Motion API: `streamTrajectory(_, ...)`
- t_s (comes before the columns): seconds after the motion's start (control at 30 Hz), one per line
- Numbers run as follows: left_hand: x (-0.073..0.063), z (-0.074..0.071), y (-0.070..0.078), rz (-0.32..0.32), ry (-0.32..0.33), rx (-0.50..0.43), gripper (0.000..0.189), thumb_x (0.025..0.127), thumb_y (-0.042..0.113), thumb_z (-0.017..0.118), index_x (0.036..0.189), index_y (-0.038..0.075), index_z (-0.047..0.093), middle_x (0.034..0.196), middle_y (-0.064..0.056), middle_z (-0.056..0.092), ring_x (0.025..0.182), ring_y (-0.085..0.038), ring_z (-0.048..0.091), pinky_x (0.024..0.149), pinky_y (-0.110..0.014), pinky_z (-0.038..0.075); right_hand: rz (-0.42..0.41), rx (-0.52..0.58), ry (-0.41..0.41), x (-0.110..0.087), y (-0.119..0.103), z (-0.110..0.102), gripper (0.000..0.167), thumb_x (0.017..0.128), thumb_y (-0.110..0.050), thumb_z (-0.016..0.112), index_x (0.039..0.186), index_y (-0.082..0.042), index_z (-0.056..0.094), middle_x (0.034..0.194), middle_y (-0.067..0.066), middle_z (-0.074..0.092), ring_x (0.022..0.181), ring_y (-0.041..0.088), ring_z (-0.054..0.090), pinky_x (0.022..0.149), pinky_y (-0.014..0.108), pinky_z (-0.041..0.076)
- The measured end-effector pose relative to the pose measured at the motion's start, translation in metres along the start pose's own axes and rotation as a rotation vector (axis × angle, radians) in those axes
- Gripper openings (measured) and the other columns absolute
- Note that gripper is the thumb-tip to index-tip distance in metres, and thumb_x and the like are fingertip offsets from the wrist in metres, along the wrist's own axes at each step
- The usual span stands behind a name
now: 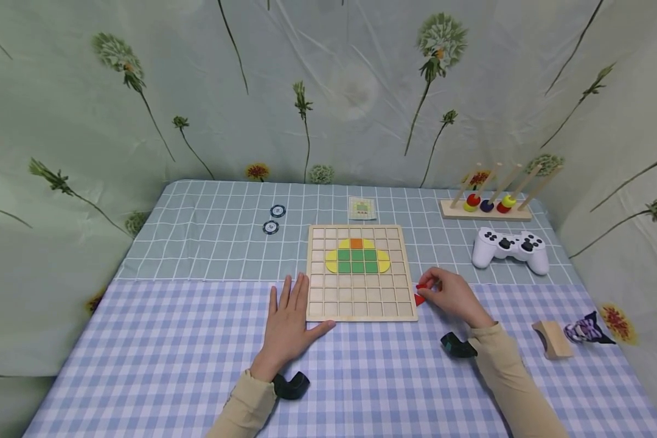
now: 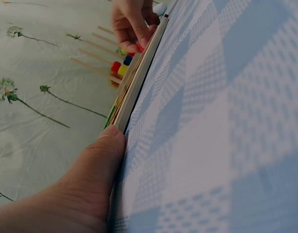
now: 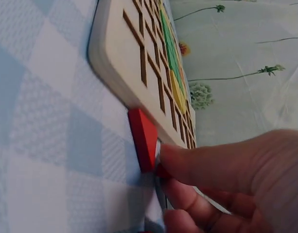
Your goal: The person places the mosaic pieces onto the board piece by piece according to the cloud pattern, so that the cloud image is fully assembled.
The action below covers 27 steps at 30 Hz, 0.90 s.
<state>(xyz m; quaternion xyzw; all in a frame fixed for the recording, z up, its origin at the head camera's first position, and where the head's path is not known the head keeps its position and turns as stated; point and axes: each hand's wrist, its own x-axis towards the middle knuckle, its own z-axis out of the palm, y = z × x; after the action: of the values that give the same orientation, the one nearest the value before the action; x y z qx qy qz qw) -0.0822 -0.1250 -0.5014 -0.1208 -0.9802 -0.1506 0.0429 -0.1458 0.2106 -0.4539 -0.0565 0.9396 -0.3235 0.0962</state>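
A square wooden grid board [image 1: 334,311] lies on the cloth, with green squares [image 1: 358,261], yellow rounded pieces [image 1: 331,261] and one orange square [image 1: 356,243] set in its upper cells. Fingers spread, my left hand [image 1: 287,325] rests at the board's lower left corner, the thumb against its edge. At the right side, my right hand [image 1: 453,296] pinches a small red piece [image 3: 162,171] between thumb and fingers, which partly hide it. Just beside it, a red triangular piece [image 3: 144,141] lies on the cloth along the board's edge.
Behind the board lies a small pattern card [image 1: 362,208]. Two poker chips [image 1: 271,227] sit at the back left. To the right are a peg stand with beads [image 1: 487,212], a white game controller [image 1: 509,248], an arched wooden block [image 1: 554,340] and a purple figure [image 1: 587,330].
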Motion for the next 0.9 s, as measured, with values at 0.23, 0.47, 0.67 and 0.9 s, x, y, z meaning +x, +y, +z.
streamTrajectory(0.23,0.0,0.001,-0.001,-0.001,-0.001,0.005,0.106,0.081,0.074,0.048,0.151,0.002,0.015,0.156,-0.012,0.015,0.143,-0.028,0.0,0.111,-0.05,-0.005,0.005,0.057,0.104,0.005,-0.011,-0.001,0.023,0.078,-0.017,0.077,0.09,-0.005,0.062,0.077,0.003,0.061,0.059,0.018,0.045,0.05,0.029,0.036)
streamTrajectory(0.47,0.0,0.001,-0.002,0.004,0.004,0.006,0.106,0.081,0.074,0.049,0.151,0.002,0.015,0.156,-0.012,0.016,0.143,-0.029,0.001,0.111,-0.05,-0.004,-0.109,0.099,0.123,0.017,-0.037,0.011,0.015,0.076,-0.016,0.08,0.081,-0.01,0.067,0.071,-0.002,0.061,0.055,0.017,0.043,0.045,0.028,0.032)
streamTrajectory(0.67,0.0,0.0,-0.002,0.003,0.002,0.007,0.106,0.081,0.074,0.048,0.151,0.002,0.016,0.156,-0.012,0.016,0.143,-0.029,0.001,0.111,-0.05,-0.004,-0.185,0.125,0.071,0.026,-0.064,0.028,0.011,0.077,-0.017,0.079,0.079,-0.013,0.069,0.061,-0.003,0.054,0.049,0.014,0.041,0.043,0.027,0.032)
streamTrajectory(0.9,0.001,-0.001,-0.001,0.001,-0.01,0.008,0.106,0.081,0.074,0.047,0.151,0.002,0.015,0.156,-0.012,0.016,0.143,-0.029,0.001,0.111,-0.051,-0.004,-0.255,0.11,0.032,0.038,-0.086,0.049,0.007,0.079,-0.018,0.078,0.081,-0.013,0.073,0.066,-0.007,0.059,0.054,0.012,0.044,0.05,0.027,0.034)
